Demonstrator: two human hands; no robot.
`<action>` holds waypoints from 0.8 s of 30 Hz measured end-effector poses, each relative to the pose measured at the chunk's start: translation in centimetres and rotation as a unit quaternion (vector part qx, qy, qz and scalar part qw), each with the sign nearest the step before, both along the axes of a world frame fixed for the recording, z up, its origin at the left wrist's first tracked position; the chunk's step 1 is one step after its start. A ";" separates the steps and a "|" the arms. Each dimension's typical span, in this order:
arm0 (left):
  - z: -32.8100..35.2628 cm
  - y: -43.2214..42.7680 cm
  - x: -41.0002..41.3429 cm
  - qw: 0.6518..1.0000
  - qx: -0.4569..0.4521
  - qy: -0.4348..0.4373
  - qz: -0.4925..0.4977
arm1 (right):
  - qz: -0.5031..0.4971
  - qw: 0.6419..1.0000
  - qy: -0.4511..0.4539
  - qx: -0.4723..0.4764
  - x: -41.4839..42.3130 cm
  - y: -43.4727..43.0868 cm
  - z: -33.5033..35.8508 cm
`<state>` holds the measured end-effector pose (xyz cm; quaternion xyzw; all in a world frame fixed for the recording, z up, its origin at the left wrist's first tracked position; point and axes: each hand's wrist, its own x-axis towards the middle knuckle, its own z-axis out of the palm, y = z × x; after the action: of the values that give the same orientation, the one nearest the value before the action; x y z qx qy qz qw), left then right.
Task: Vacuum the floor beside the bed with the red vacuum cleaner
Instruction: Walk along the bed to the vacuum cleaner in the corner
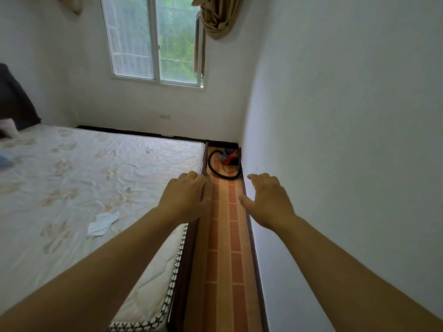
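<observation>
The red vacuum cleaner lies on the floor in the far corner between bed and wall, its black hose looped in front of it. A narrow strip of orange and brown tiled floor runs from it towards me beside the bed. Both my arms reach forward over this strip. My left hand hovers over the bed's right edge, fingers loosely bent, holding nothing. My right hand is spread near the white wall, also holding nothing. Both hands are well short of the vacuum cleaner.
A white wall closes the strip on the right, with a dark skirting along its foot. The bare mattress carries a crumpled white cloth. A window and a wall socket are on the far wall.
</observation>
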<state>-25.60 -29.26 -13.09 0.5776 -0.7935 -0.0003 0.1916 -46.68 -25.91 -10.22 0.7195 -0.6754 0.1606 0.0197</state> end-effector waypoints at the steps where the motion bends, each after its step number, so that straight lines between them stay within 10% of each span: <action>1: -0.2 -1.7 -0.1 1.000 -0.001 0.005 0.001 | 0.000 1.000 0.005 0.006 -0.1 -1.7 -0.2; 24: -6.9 -39.3 -6.2 0.994 0.061 -0.088 -0.013 | -0.006 0.998 -0.031 0.061 -4.0 -41.2 -9.2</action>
<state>-31.78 -68.55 -19.95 0.5753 -0.8134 -0.0003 0.0854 -50.69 -67.12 -19.43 0.7101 -0.6884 0.1409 -0.0445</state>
